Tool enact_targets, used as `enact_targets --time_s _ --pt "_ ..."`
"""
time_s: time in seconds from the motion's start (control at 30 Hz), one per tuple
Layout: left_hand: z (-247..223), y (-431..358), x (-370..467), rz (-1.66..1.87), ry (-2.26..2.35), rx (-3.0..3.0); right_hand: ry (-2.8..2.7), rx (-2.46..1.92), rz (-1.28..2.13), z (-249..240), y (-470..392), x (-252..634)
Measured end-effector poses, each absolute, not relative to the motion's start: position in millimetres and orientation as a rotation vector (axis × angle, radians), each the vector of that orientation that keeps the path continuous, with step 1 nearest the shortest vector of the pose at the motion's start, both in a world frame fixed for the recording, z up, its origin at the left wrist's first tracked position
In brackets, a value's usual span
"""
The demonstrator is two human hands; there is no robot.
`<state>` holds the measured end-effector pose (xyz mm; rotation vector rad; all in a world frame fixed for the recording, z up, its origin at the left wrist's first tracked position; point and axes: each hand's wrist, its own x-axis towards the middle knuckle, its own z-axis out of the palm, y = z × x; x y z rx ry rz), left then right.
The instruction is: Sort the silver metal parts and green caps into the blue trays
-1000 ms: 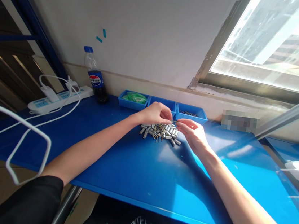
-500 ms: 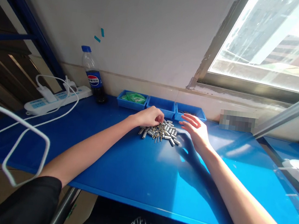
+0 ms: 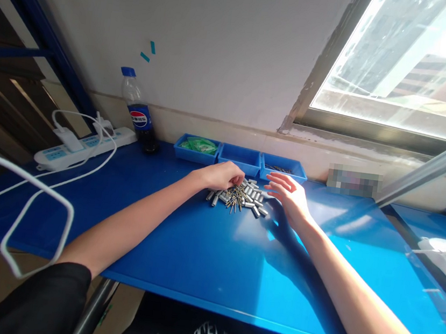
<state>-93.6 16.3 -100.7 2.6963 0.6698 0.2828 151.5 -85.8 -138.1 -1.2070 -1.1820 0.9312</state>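
A loose pile of short silver metal cylinders (image 3: 256,211) lies on the blue table, with thin brass-and-dark pins (image 3: 236,197) heaped at its middle. My left hand (image 3: 224,176) is over the left back part of the pile, its fingers curled and pressed together; whatever they pinch is too small or hidden to make out. To the right of the pile my right hand (image 3: 288,193) hovers just above the table. Its fingers are stretched and apart, with nothing in them.
Three joined blue trays stand behind the pile: the left tray (image 3: 195,156) holds green packets, the right tray (image 3: 282,177) dark thin pieces. A cola bottle (image 3: 140,116) and a power strip (image 3: 82,150) stand at left. White cables (image 3: 71,213) loop over the left edge.
My right hand has shifted very slightly left, toward the pile. My left hand stays over the pile with its fingers curled.
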Motion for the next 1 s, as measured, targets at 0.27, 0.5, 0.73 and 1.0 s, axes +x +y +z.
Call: enact_targets --time_s 0.27,0.5,0.73,1.0 --pt "-89 18 -99 0.363 0.594 2.764 -1.182 -1.228 0.934 -134 -88 151" --pt "-67 8 -95 0.662 0.528 2.599 -1.21 -1.26 0.952 -130 -90 146" --pt "-65 -6 -86 0.763 0.496 2.293 -1.276 -1.127 1.125 -121 -100 134" --pt "-74 -9 -81 0.839 0.561 2.157 -1.15 -1.085 1.27 -117 -102 125"
